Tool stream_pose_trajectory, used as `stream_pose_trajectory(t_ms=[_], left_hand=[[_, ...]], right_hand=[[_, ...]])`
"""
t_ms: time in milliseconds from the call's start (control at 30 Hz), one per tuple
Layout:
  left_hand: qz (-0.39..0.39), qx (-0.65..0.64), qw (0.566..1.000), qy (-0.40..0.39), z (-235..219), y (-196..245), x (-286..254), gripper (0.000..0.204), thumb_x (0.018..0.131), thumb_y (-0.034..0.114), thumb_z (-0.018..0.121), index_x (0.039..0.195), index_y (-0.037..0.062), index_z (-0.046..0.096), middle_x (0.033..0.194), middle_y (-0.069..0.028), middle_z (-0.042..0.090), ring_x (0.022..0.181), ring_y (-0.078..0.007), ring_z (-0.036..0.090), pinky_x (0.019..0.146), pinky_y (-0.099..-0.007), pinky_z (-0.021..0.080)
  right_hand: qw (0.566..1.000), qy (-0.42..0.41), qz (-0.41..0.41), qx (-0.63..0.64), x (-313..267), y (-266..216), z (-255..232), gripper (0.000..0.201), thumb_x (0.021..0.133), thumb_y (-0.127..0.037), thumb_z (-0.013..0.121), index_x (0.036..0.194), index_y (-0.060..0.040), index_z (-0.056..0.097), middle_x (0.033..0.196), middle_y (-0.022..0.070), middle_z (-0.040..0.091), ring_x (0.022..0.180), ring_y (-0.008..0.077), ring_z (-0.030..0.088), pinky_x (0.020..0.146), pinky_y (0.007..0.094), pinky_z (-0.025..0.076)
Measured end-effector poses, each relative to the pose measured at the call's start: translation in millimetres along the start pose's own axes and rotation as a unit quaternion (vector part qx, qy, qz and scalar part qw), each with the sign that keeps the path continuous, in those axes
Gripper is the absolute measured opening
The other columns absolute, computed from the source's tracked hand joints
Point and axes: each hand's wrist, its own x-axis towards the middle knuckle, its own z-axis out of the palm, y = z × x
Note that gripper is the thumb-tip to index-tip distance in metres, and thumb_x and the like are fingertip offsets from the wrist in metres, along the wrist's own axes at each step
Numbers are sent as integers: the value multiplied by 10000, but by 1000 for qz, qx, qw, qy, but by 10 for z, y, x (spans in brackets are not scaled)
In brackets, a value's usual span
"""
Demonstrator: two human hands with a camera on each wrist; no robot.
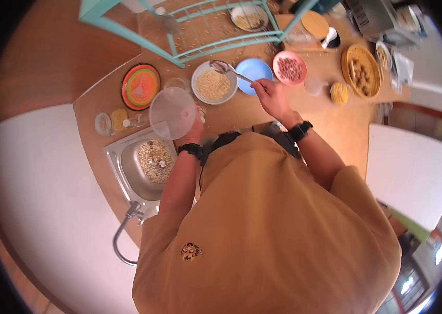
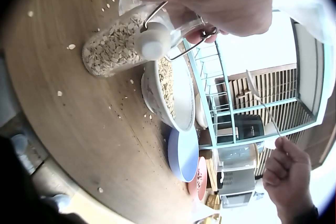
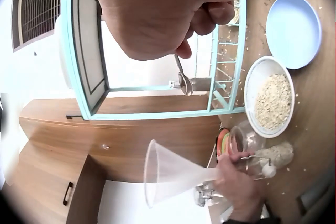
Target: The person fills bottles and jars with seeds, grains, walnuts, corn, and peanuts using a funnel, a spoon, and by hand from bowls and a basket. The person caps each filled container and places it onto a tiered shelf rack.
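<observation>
My left hand (image 3: 239, 187) grips the neck of a clear swing-top bottle (image 2: 118, 45) that holds oats in its lower part. A translucent funnel (image 3: 176, 176) stands at the bottle's mouth, its wide end away from the hand. My right hand (image 1: 274, 99) pinches a metal spoon (image 1: 221, 67) by its handle. In the head view the spoon overlaps a white bowl (image 2: 184, 95) with oats (image 3: 273, 100) in it. The spoon's bowl appears bare in the right wrist view. Beside the white bowl stands a blue bowl (image 3: 294, 29).
A pink bowl (image 1: 283, 54) of reddish beans stands past the blue one. Behind is a teal rack (image 3: 157, 115). At left are a bright round plate (image 1: 140, 86), small jars (image 1: 104, 124) and a sink (image 1: 132, 167) with flakes in it. A wicker basket (image 1: 346, 68) sits far right.
</observation>
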Motion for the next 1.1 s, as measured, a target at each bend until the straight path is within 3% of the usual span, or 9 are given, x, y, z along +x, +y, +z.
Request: stream_pose_trajectory(t_ms=[67, 133, 200, 267, 533, 767, 867, 933, 1100], left_hand=[[8, -57, 998, -26, -176, 313, 88, 305, 959, 242, 467, 836, 10, 623, 863, -69, 656, 831, -231, 579, 788, -352, 452], [-115, -217, 969, 14, -276, 645, 105, 323, 957, 244, 464, 813, 2, 623, 807, -83, 653, 803, -209, 593, 783, -341, 459], [-116, -202, 972, 34, -193, 593, 90, 335, 959, 242, 457, 804, -6, 620, 794, -90, 653, 789, -207, 596, 783, -336, 460], [-117, -188, 974, 58, -150, 563, 92, 347, 961, 240, 449, 796, -15, 617, 781, -96, 654, 776, -204, 599, 783, -332, 462], [-58, -182, 978, 79, -99, 398, 89, 360, 967, 248, 443, 810, -24, 618, 833, -103, 653, 813, -197, 600, 808, -338, 463], [-93, -166, 977, 95, -129, 534, 88, 355, 972, 228, 444, 789, -17, 625, 835, -90, 647, 783, -198, 600, 797, -322, 465], [-104, -165, 978, 71, -173, 611, 89, 352, 974, 220, 442, 786, -7, 634, 839, -86, 648, 789, -195, 596, 791, -313, 458], [-113, -166, 978, 50, -224, 713, 93, 349, 974, 222, 440, 780, 7, 634, 813, -88, 635, 789, -206, 587, 782, -323, 450], [-60, -89, 992, 60, -116, 411, 52, 337, 974, 232, 437, 789, 24, 627, 797, -95, 612, 806, -236, 578, 780, -347, 442]], right_hand=[[999, -1, 46, -9, -5, 135, 11, 205, 885, -207, 582, 860, -43, 702, 692, 181, 636, 602, 349, 621, 560, 408, 482], [999, 2, 18, -39, -17, 268, 47, 200, 878, -198, 580, 826, -42, 693, 696, 187, 633, 609, 363, 614, 571, 426, 484], [999, 8, 35, -31, -13, 307, 52, 204, 874, -188, 578, 785, -36, 681, 703, 191, 632, 624, 384, 607, 595, 451, 492], [997, 2, -34, -71, -7, 399, 82, 203, 871, -181, 576, 769, -35, 673, 705, 188, 632, 624, 393, 602, 611, 462, 500], [971, -106, -6, -215, 100, 476, 194, 209, 857, -168, 504, 844, -27, 658, 809, 210, 661, 778, 399, 641, 684, 494, 519], [961, -177, 2, -214, 20, 780, 592, 222, 847, -172, 506, 854, -11, 658, 845, 213, 665, 799, 408, 641, 736, 482, 520], [980, -157, 6, -124, -14, 918, 807, 253, 863, -192, 500, 832, -10, 673, 870, 202, 675, 822, 401, 643, 770, 469, 516], [983, -137, 97, -67, 11, 926, 853, 287, 874, -236, 512, 823, -23, 698, 862, 190, 679, 834, 384, 644, 788, 448, 511], [980, -145, 134, -11, 59, 755, 562, 289, 864, -283, 557, 862, -46, 722, 811, 195, 673, 809, 339, 657, 759, 417, 506]])
